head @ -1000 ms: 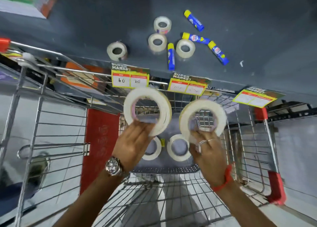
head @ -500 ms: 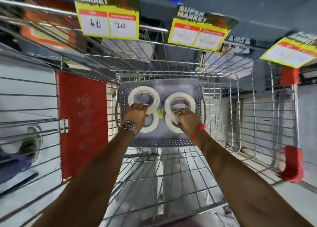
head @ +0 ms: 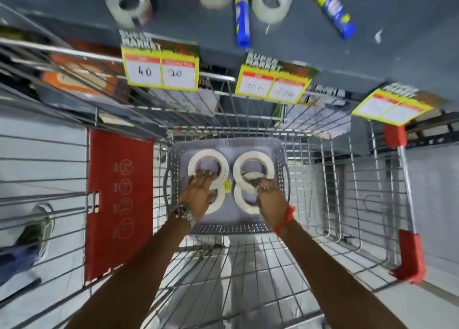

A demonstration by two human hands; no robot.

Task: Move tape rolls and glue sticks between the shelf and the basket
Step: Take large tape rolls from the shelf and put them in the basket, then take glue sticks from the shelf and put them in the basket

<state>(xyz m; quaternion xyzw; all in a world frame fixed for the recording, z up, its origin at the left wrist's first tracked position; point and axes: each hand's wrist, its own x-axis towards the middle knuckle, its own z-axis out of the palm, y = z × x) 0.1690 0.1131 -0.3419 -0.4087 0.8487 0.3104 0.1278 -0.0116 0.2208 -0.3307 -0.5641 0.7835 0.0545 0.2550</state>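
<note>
Four large tape rolls lie in the grey perforated basket (head: 173, 169) that sits at the bottom of the wire trolley (head: 323, 204) — two at its far end, two nearer the person, partly overlapped by the far pair. The left hand (head: 198, 194) lies flat and open, fingers spread over the near edge of the far-left roll (head: 207, 164), pressing on it rather than gripping. The right hand (head: 267, 192) is curled, fingertips at the near rim of the far-right roll (head: 253, 166); whether it is pinching the roll or just letting go I cannot tell. Above the basket, on the dark shelf (head: 372, 11), three smaller tape rolls (head: 272, 3) and at least two blue-and-yellow glue sticks (head: 242, 20) are left lying loose — so the big rolls look done, and the small rolls and glue sticks appear to be what is left.
</note>
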